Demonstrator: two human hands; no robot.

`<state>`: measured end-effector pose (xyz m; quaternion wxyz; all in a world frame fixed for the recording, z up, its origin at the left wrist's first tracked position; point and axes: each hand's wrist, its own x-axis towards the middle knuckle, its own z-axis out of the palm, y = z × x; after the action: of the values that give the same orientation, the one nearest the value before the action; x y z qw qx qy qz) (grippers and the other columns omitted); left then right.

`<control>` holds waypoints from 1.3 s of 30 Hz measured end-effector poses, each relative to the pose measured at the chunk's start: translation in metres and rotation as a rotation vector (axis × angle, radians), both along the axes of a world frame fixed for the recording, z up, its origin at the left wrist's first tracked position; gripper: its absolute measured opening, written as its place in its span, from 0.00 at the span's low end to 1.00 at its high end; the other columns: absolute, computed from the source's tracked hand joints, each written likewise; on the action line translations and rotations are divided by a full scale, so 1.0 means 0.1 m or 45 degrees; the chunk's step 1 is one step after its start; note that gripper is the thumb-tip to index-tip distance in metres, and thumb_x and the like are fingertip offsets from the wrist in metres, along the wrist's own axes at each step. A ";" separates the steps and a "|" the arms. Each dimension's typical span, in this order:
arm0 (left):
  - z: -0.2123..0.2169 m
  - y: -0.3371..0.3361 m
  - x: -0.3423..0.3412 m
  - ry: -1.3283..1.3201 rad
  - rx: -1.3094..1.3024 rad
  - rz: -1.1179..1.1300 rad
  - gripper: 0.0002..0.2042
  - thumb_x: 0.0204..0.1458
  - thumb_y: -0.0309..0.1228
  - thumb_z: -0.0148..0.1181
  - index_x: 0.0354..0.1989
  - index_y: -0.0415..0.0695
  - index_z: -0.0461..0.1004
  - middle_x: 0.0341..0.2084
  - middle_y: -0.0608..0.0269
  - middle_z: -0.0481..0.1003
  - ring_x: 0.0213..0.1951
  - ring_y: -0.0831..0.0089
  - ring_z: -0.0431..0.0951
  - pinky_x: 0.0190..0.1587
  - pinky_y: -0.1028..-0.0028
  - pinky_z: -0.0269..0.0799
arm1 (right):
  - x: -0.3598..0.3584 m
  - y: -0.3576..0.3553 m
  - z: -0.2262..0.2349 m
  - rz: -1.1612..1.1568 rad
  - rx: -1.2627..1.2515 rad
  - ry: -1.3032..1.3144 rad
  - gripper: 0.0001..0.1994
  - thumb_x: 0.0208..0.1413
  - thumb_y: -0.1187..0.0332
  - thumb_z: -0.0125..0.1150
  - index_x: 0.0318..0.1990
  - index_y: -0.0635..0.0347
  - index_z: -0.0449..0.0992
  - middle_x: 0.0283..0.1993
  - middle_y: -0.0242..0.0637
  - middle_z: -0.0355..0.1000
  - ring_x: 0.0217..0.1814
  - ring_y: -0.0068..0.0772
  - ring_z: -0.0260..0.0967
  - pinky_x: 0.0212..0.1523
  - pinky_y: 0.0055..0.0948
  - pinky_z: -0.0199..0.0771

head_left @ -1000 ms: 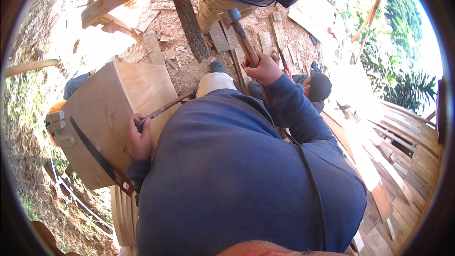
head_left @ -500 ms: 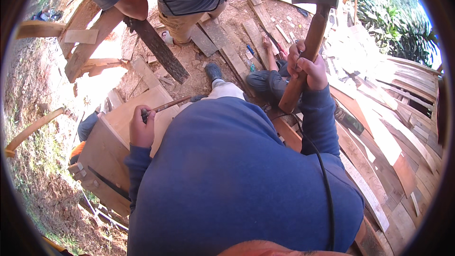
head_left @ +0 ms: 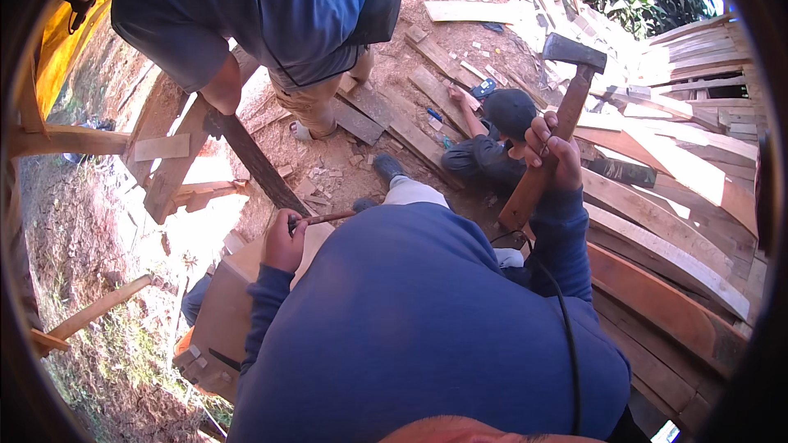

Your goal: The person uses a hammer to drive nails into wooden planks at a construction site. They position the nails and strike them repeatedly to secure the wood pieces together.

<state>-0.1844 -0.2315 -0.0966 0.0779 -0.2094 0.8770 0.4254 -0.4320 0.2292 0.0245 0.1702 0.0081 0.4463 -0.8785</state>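
My right hand [head_left: 552,150] grips the wooden handle of a hammer [head_left: 556,125], held raised with its dark metal head [head_left: 574,52] pointing up and away. My left hand [head_left: 285,240] is closed on a thin reddish-brown chisel [head_left: 328,217] that lies slanted across the top of a pale wooden box [head_left: 234,303]. My blue sleeves and torso hide most of the box's near side. My grey trouser knee [head_left: 414,191] and dark shoe [head_left: 386,167] show beyond the box.
A person in a blue shirt [head_left: 263,16] stands bent over at top left, hand on a dark slanted plank [head_left: 258,164]. Another person in a dark cap [head_left: 507,111] crouches on the dirt. Stacked wooden planks [head_left: 673,221] fill the right side; a timber frame [head_left: 156,156] stands left.
My right hand has kept the hammer raised, its head now higher and farther right. The view has shifted, bringing the standing person more into sight. My left hand still holds the chisel on the box.
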 end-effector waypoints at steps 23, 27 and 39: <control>-0.05 0.55 -0.84 -0.114 -0.244 -0.389 0.14 0.63 0.37 0.65 0.49 0.42 0.74 0.39 0.47 0.83 0.44 0.44 0.83 0.46 0.51 0.77 | 0.15 0.63 0.03 -0.091 0.090 0.086 0.21 0.57 0.70 0.63 0.53 0.58 0.60 0.40 0.32 0.59 0.34 0.20 0.59 0.31 0.19 0.70; -0.09 0.62 -0.86 -0.115 -0.226 -0.344 0.14 0.63 0.37 0.64 0.51 0.43 0.73 0.40 0.46 0.83 0.44 0.44 0.83 0.46 0.51 0.77 | -0.19 0.48 0.06 -0.013 0.118 0.062 0.19 0.57 0.66 0.63 0.52 0.57 0.63 0.39 0.31 0.61 0.35 0.20 0.61 0.33 0.17 0.68; 0.15 1.02 -0.73 -0.230 -0.267 0.099 0.14 0.67 0.38 0.59 0.52 0.42 0.70 0.40 0.46 0.82 0.47 0.43 0.83 0.50 0.48 0.76 | -1.06 0.17 -0.30 0.435 0.069 -0.023 0.20 0.61 0.74 0.60 0.55 0.57 0.59 0.41 0.31 0.61 0.34 0.19 0.60 0.31 0.21 0.72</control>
<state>-0.2569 -0.1290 -0.0815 0.1176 -0.2877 0.8972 0.3137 -0.5379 0.2462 -0.0055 0.3207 -0.0553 0.4632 -0.8243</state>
